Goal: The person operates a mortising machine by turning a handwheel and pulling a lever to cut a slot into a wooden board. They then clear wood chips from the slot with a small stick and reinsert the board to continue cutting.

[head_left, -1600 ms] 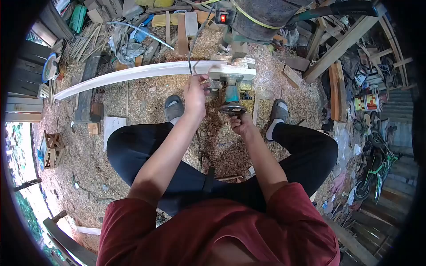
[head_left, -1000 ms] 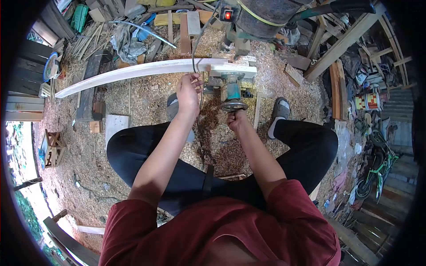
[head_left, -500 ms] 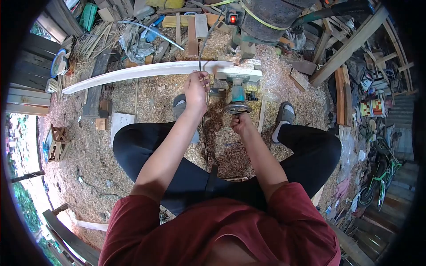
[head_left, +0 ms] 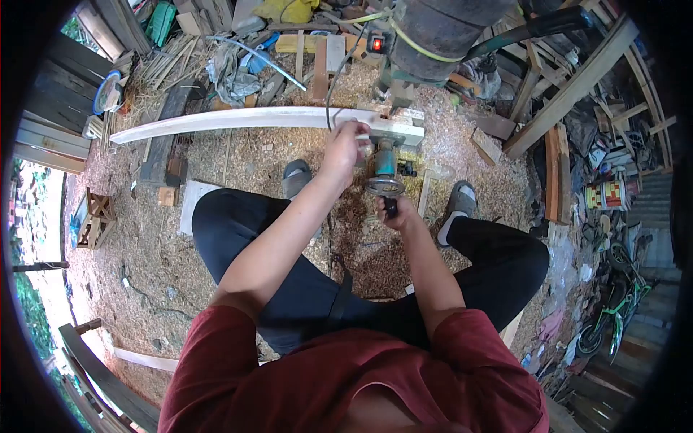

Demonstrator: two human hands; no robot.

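Note:
A long, pale, slightly curved wooden piece [head_left: 253, 117] lies crosswise, its right end at a teal clamp-like machine part [head_left: 386, 160]. My left hand [head_left: 345, 150] is against the near side of that wood, just left of the machine part. Its fingers are partly bent and look apart; their tips are hard to make out. On the near side of the machine is a round metal handwheel [head_left: 385, 187] with a black handle [head_left: 391, 207]. My right hand [head_left: 401, 214] is closed around this handle.
A large dark cylindrical machine body [head_left: 433, 36] stands beyond the wood, beside a switch with a lit red light [head_left: 377, 45]. A dark cable [head_left: 333, 83] hangs near my left hand. Wood shavings cover the floor. A dark beam [head_left: 155, 155] lies under the wood's left part.
My left hand has moved right along the wood, closer to the machine part. The black handle now shows in my right hand, which has shifted slightly down and right. The view has shifted a little.

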